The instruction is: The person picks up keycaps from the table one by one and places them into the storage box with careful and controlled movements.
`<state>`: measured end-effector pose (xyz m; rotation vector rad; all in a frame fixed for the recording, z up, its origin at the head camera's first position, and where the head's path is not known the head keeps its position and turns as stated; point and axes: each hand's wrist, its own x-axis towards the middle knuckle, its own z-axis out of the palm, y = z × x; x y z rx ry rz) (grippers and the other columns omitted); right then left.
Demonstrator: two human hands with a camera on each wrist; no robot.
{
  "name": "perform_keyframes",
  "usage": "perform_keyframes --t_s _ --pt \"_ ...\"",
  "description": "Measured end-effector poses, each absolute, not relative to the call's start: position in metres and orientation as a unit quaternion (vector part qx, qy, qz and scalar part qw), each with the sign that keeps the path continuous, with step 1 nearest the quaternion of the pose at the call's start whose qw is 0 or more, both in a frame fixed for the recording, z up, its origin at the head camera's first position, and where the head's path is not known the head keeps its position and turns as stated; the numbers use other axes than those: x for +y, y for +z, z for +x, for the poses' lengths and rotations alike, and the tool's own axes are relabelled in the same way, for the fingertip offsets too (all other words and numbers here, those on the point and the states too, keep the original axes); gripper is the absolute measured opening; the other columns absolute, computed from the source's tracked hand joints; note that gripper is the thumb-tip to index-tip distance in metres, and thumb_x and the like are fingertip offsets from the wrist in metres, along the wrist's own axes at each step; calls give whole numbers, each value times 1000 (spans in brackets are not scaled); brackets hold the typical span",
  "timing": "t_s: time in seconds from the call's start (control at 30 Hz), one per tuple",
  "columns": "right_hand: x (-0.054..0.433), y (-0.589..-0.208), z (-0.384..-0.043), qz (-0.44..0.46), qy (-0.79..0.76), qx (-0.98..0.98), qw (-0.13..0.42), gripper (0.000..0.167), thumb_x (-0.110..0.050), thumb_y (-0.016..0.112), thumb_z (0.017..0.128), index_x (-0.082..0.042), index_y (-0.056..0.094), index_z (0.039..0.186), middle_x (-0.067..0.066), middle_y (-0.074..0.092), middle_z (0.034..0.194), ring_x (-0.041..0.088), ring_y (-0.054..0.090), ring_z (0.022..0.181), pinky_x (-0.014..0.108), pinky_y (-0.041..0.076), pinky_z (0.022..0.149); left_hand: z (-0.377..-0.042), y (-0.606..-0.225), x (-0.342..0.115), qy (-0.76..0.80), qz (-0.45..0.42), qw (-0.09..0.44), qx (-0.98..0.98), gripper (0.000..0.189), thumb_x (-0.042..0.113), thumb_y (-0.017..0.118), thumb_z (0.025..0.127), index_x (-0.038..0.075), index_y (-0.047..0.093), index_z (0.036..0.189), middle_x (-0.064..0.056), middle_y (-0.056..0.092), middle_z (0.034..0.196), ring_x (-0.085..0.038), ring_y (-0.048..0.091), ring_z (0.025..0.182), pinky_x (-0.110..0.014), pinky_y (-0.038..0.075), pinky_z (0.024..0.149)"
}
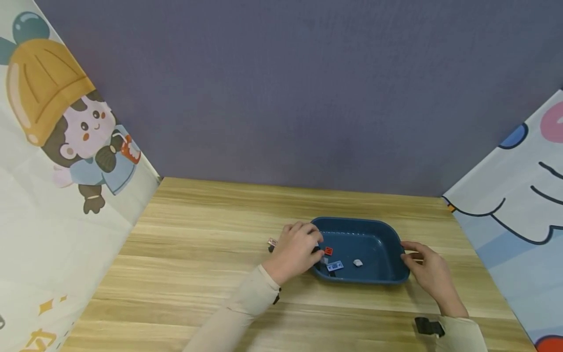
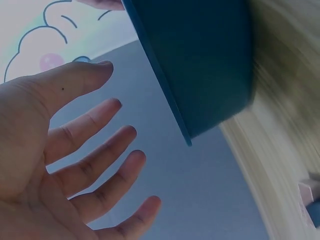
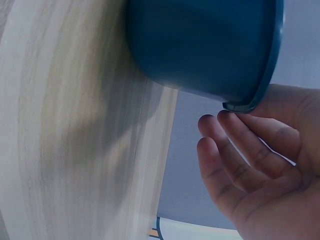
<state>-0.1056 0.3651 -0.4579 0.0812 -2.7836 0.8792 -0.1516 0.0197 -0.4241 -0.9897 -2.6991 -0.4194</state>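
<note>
A dark blue plastic basin [image 1: 374,227] sits on the table. My right hand [image 1: 428,274] grips its right rim, thumb over the edge and fingers on the outside, as the right wrist view shows. Over the left rim hovers my left hand [image 1: 293,250], its fingers spread and loosely bent with nothing between them in the left wrist view. Inside the basin lie a small red piece [image 1: 328,251], a blue rectangular piece [image 1: 335,266] and a white lump [image 1: 358,263]. More small pieces there are partly hidden by the left fingers.
Left of the basin, a small pale piece with red marks [image 1: 272,242] and a dark piece [image 1: 270,249] lie on the wood-grain table [image 1: 198,254], partly behind the left hand. A grey-blue panel [image 1: 286,98] stands at the back, with cartoon-printed panels on both sides.
</note>
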Motion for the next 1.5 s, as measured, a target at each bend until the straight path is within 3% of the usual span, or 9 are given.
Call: perform_keyframes --t_s 0.33,0.57,0.8,1.03,1.5 --pt "367 -459 -107 29 299 -948 107 32 -1 65 95 4 62 126 27 64 120 39 67 93 49 57 75 -156 -433 -19 -152 -291 112 -938 23 34 78 87 19 74 103 -1 66 116 -26 60 110 -51 47 92" --pt "365 -458 -107 27 300 -948 103 32 -1 65 95 5 63 126 27 64 120 39 67 93 49 57 75 -156 -449 -46 -179 -261 114 -942 19 22 81 83 15 75 99 -3 68 110 -28 63 104 -54 48 90" --pt "364 -456 -106 22 298 -949 98 32 -3 65 95 5 63 126 29 63 119 40 67 93 53 56 76 -157 -464 -63 -169 -240 100 -951 14 24 81 85 14 77 94 -3 69 108 -29 64 101 -56 49 89" --pt "363 -455 -106 20 298 -949 99 32 -2 65 95 5 63 126 29 64 119 41 67 93 54 56 76 -158 -473 -72 -142 -222 80 -961 22 28 85 81 13 76 95 -6 70 110 -28 64 100 -55 50 89" --pt "363 -454 -105 16 298 -950 92 33 -2 65 95 5 62 127 29 63 120 41 67 94 53 56 76 -165 -483 -71 -131 -219 72 -964 18 26 86 79 15 75 89 -7 71 106 -28 65 93 -54 51 85"
